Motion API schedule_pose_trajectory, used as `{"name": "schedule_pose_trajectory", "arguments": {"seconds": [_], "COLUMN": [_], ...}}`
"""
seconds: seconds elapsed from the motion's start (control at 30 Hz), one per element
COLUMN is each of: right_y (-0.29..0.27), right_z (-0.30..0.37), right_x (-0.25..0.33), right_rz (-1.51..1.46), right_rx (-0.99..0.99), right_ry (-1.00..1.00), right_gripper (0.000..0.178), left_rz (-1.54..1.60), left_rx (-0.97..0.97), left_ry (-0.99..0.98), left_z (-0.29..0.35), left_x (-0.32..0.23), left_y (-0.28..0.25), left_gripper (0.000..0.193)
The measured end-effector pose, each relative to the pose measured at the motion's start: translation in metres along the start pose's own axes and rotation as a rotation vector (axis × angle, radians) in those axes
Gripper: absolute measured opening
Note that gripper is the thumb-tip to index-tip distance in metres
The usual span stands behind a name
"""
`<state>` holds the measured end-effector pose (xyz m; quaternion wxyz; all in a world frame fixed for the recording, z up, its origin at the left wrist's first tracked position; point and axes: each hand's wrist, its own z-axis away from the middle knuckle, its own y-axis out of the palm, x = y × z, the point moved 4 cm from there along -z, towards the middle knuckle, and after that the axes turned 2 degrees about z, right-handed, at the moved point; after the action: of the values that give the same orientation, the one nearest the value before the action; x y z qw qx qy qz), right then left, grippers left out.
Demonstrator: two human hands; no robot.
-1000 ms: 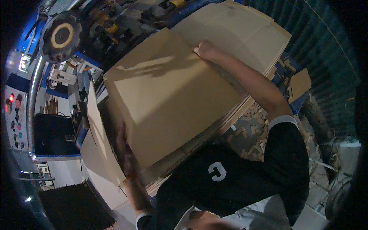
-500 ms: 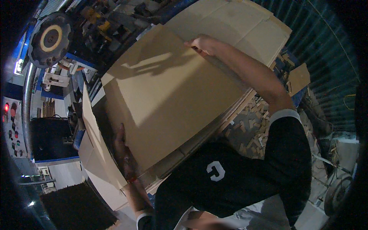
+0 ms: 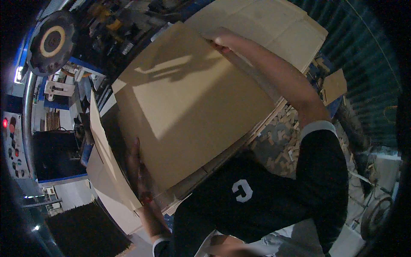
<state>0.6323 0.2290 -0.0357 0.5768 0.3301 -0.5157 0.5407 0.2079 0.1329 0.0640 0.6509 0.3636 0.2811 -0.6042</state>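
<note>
Across the middle of the head view, a large flat cardboard sheet [image 3: 188, 111] is held tilted, its long axis running from lower left to upper right, its broad face turned up toward the camera. Its far upper edge is gripped by the right hand [image 3: 220, 37], fingers curled over the edge. Its near lower-left edge is met by the left hand [image 3: 136, 165], fingers laid flat along the side; whether that hand clasps the edge cannot be told. Beneath the sheet, more cardboard panels [image 3: 274, 21] are stacked. At the upper left, a round saw blade [image 3: 50, 42] is seen.
</note>
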Motion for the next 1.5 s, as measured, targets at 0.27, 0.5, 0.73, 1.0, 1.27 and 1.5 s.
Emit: {"name": "schedule_pose_trajectory", "arguments": {"seconds": [0.27, 0.5, 0.73, 1.0, 1.27, 1.5], "right_y": [-0.002, -0.010, -0.010, -0.025, -0.038, 0.022], "right_z": [0.005, 0.102, 0.110, 0.128, 0.136, 0.163], "right_x": [0.019, 0.002, -0.006, -0.014, 0.015, -0.007], "right_rz": [0.377, 0.254, 0.127, 0.111, 1.140, 1.375], "right_rx": [-0.157, 0.295, 0.260, 0.244, -0.249, -0.201], "right_ry": [-0.113, 0.048, 0.019, 0.063, -0.354, -0.528], "right_gripper": [0.041, 0.041, 0.038, 0.028, 0.039, 0.063], "left_rz": [-0.128, -0.299, -0.169, -0.207, -1.458, -1.322], "left_rx": [-0.117, -0.103, -0.017, 0.045, 0.204, -0.430], "left_ry": [0.091, 0.174, 0.054, 0.324, 1.477, 1.470], "left_z": [-0.011, 0.041, 0.028, 0.035, 0.103, 0.105], "left_x": [0.010, -0.001, -0.005, 0.002, 0.090, 0.095], "left_y": [-0.003, 0.043, 0.046, 0.022, -0.061, -0.123], "left_gripper": [0.061, 0.065, 0.067, 0.067, 0.062, 0.073]}}
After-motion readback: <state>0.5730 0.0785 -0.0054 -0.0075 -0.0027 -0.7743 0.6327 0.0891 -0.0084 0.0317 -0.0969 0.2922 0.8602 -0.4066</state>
